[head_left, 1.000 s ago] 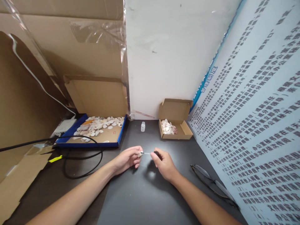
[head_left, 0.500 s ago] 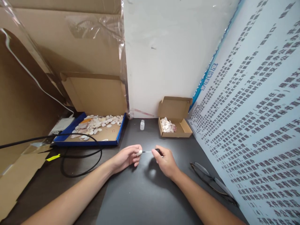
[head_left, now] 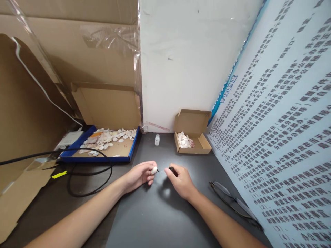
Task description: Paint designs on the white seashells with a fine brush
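Note:
Between the thumb and fingers of my left hand (head_left: 141,176) sits a small white seashell (head_left: 154,170), pinched near the fingertips. My right hand (head_left: 181,181) grips a black-capped brush (head_left: 171,169). Its thin clear stem runs left toward the shell and ends in a dark tip, close beside it; I cannot tell whether they touch. A small clear glass bottle (head_left: 157,140), uncapped, stands upright on the table beyond my hands.
At the left, a blue-edged tray (head_left: 98,159) holds many shells. A small cardboard box (head_left: 196,151) with shells stands at the back right. Glasses (head_left: 232,203) lie at right by a printed board (head_left: 271,137). A black cable (head_left: 90,194) loops at left.
The brush tip now angles beside the shell rather than pointing straight at it. The shell has turned to show more of its face. My right hand has shifted slightly left.

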{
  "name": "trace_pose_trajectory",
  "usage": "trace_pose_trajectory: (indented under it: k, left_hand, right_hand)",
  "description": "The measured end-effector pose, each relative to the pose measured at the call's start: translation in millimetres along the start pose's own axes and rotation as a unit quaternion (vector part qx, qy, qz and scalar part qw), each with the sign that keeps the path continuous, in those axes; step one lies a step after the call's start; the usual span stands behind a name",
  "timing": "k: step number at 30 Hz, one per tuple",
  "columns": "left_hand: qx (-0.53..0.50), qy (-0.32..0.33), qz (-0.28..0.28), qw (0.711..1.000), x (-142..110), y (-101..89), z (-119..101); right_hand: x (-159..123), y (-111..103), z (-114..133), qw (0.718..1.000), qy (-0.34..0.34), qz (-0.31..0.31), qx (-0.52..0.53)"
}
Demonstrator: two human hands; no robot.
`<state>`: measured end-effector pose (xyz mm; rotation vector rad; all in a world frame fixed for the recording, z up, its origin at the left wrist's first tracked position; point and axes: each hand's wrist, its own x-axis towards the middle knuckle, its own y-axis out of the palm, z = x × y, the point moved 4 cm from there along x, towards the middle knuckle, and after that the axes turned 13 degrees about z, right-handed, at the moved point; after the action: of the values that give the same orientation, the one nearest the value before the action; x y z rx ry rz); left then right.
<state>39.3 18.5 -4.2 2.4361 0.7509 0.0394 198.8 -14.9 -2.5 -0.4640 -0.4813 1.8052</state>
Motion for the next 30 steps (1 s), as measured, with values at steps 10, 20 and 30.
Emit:
trace_pose_trajectory:
  k: [10,20,30]
  left_hand:
    - [0.009,0.000,-0.018,1.000,-0.2,0.1,-1.1]
    - [-0.004,0.011,-0.026,1.000,-3.6,0.9,-3.1]
    - [-0.023,0.008,-0.036,0.999,-3.7,0.2,-4.1]
  right_hand:
    - [-0.7,-0.2,0.7,1.000,-0.009,-0.003,-0.003]
    - [-2.0,2.0,3.1,0.999,-0.030,0.008,-0.014]
    - [-1.2,2.5,2.3,1.000,-0.025,0.010,-0.012]
